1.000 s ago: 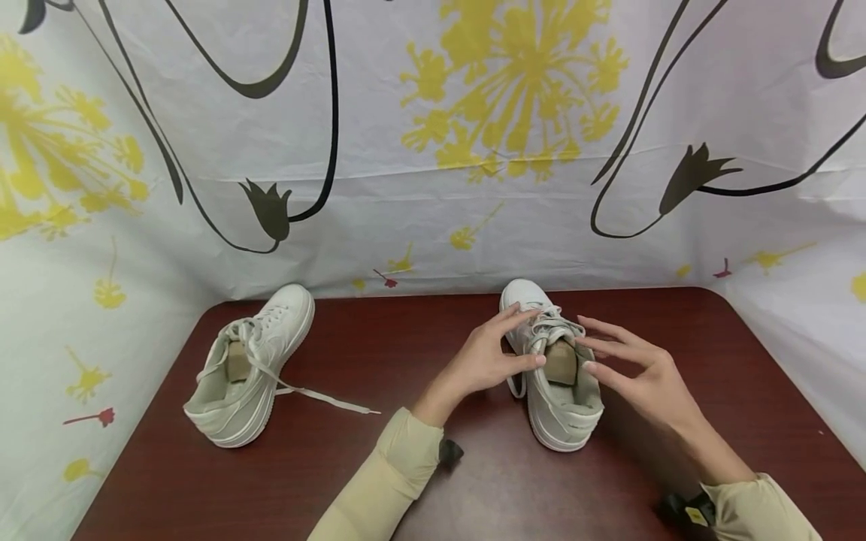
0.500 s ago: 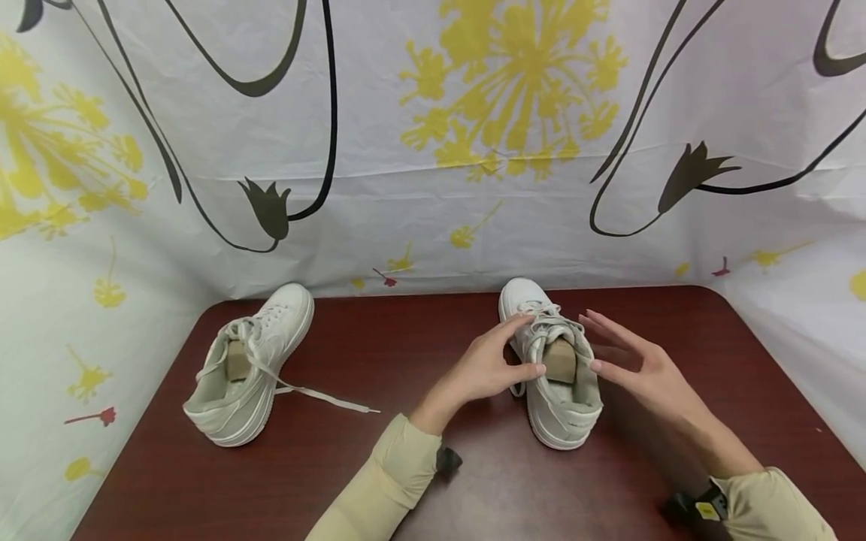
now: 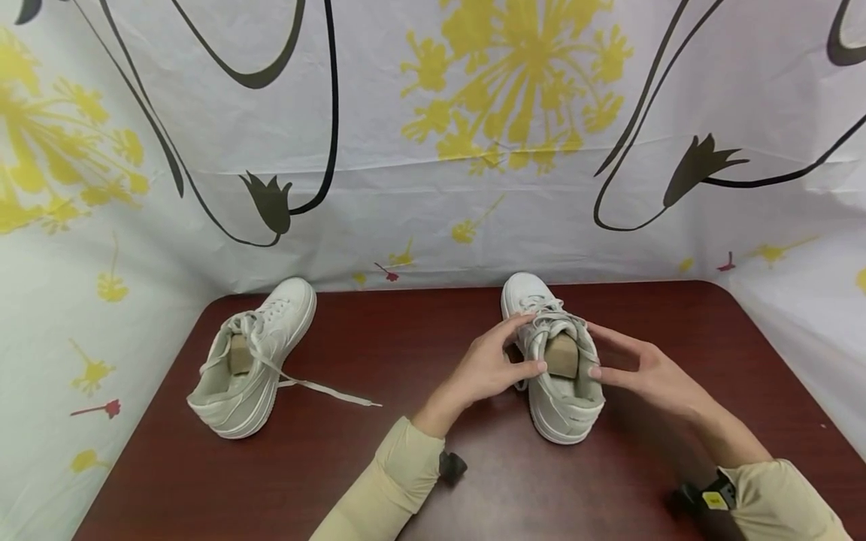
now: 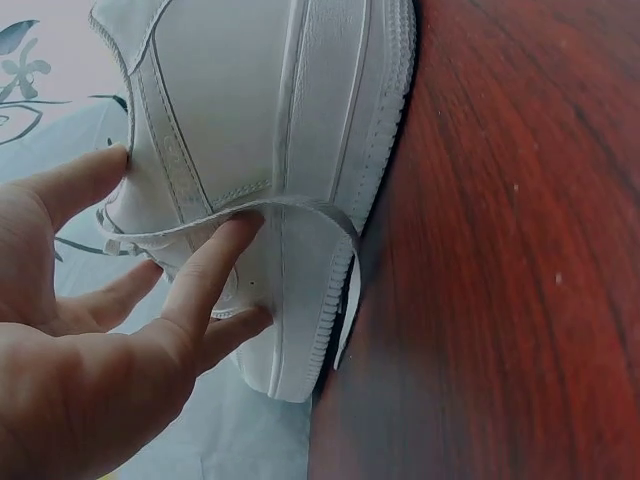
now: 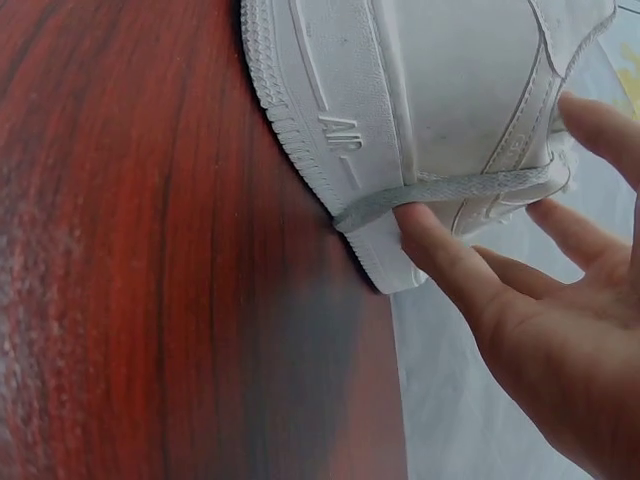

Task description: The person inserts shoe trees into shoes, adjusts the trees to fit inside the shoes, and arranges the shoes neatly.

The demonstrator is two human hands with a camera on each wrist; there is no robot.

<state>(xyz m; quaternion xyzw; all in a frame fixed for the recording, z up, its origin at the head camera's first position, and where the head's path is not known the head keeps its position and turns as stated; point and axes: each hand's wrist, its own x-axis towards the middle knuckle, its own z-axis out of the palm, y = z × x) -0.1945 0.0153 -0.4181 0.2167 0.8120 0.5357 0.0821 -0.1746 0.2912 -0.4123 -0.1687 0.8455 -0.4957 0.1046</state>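
A white sneaker (image 3: 567, 424) stands on the dark red table, toe pointing away, its laces (image 3: 555, 319) loosely crossed over the tongue. Inside its opening sits a brown block-like insert (image 3: 561, 355). My left hand (image 3: 482, 368) flanks it on the left, thumb at the collar and fingertips on the side, as the left wrist view shows. On the other side is my right hand (image 3: 651, 373), thumb by the collar, fingers reaching along the upper. A lace (image 5: 450, 190) hangs down the sneaker's side next to a right fingertip. Neither hand's fingers are curled round anything.
The other white sneaker (image 3: 250, 406) stands at the table's left, with a brown insert and one lace (image 3: 331, 391) trailing right across the tabletop (image 3: 406, 338). A white patterned cloth (image 3: 406, 188) hangs behind the table's far edge.
The right hand's fingers have left the lace area near the tongue, swung outward, then come in against the sneaker's right side. The left fingertips have drawn back slightly from the laces.
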